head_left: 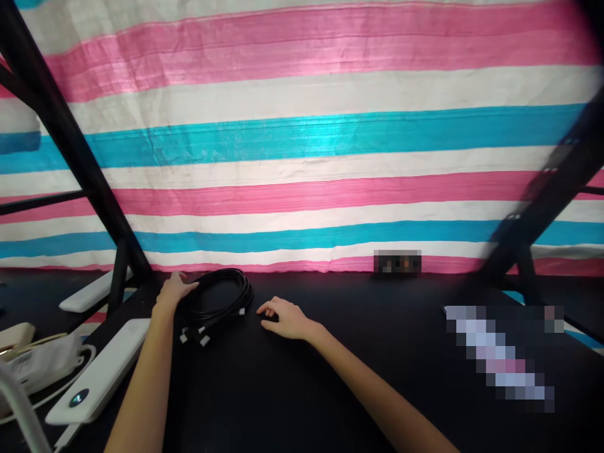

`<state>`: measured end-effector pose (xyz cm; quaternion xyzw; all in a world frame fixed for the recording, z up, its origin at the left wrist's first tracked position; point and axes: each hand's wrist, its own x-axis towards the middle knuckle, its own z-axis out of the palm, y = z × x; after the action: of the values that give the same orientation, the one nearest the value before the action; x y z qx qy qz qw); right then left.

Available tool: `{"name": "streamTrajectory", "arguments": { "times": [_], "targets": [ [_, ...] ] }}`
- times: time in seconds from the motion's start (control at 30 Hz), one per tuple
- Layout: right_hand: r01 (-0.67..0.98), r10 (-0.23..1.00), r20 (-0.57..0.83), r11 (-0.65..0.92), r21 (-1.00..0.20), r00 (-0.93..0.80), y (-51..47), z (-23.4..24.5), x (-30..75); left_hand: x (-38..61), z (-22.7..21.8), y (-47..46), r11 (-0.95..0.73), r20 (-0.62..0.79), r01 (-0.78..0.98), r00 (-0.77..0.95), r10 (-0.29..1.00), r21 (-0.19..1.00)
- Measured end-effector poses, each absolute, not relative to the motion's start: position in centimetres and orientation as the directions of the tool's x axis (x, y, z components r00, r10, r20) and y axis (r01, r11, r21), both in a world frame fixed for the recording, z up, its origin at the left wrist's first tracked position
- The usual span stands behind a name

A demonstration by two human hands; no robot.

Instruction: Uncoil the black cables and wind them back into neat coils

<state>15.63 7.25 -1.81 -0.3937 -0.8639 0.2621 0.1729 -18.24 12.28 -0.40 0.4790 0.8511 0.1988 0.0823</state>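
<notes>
Here the left hand (173,290) lies flat, fingers spread, on the rim of a coiled black cable (218,301) at the far side of the black desk (330,377) — its white plugs point toward the person. The right hand (284,318) rests just beside the coil, fingers loosely curled, holding nothing. A white power bank (101,371) lies at the left.

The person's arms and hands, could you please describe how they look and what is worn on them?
Both forearms are bare, with no sleeves in view. The left hand and the right hand wear no gloves; no rings, watch or bracelets show, and no markings.
</notes>
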Motion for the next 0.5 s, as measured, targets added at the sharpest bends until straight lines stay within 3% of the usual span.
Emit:
{"name": "streamTrajectory", "arguments": {
  "times": [0.17,0.5],
  "targets": [
    [0.55,0.707,0.075,0.607,-0.574,-0.703,7.7,-1.9,16.0,-17.0,-0.4,12.2,0.374,0.052,0.814,-0.44,0.896,0.443],
    [0.514,0.674,0.056,0.613,-0.6,-0.737,8.0,-2.0,16.2,-15.9,1.1,11.6,0.376,0.122,0.801,-0.479,0.869,0.466]
  ]
}}
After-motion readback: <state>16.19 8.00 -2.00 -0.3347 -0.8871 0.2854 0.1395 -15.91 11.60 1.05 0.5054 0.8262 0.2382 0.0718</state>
